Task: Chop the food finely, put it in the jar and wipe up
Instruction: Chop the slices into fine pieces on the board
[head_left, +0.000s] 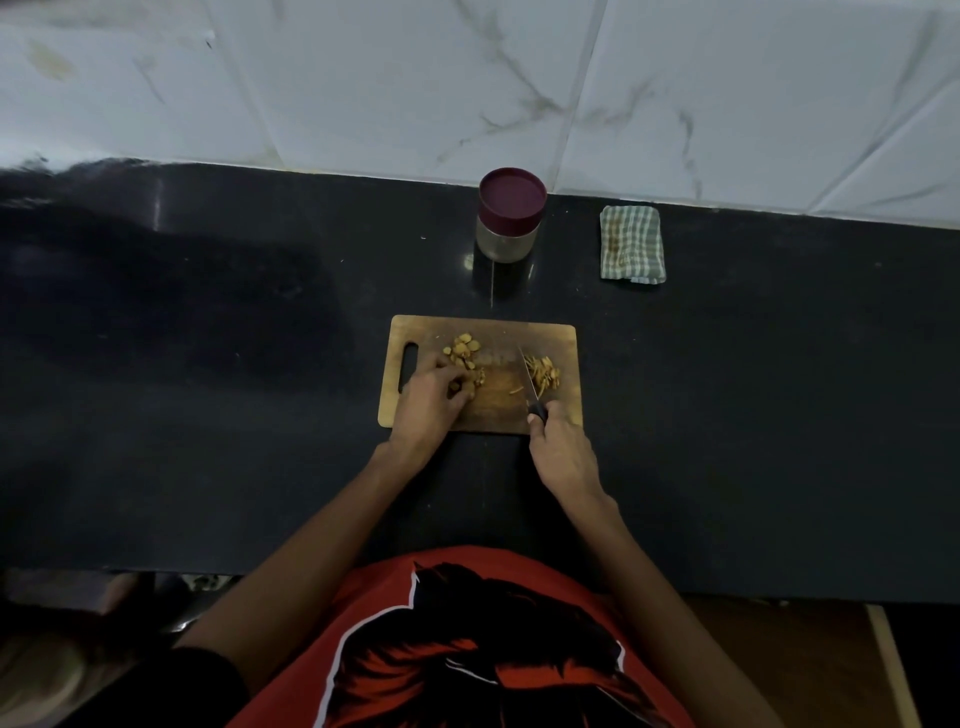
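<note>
A wooden chopping board (488, 410) lies on the black counter. Round tan slices of food (462, 349) sit at its left, and a heap of thin cut strips (544, 375) lies at its right. My left hand (434, 397) has its fingers curled over some slices near the board's handle slot. My right hand (558, 447) grips the black handle of a knife (529, 382), whose blade points away just left of the strips. A jar (509, 215) with a maroon lid on stands behind the board. A folded checked cloth (632, 244) lies to the jar's right.
The black counter (208, 364) stretches wide to both sides, with a white marble-patterned tiled wall (467, 78) behind it. The counter's front edge runs just before my red shirt.
</note>
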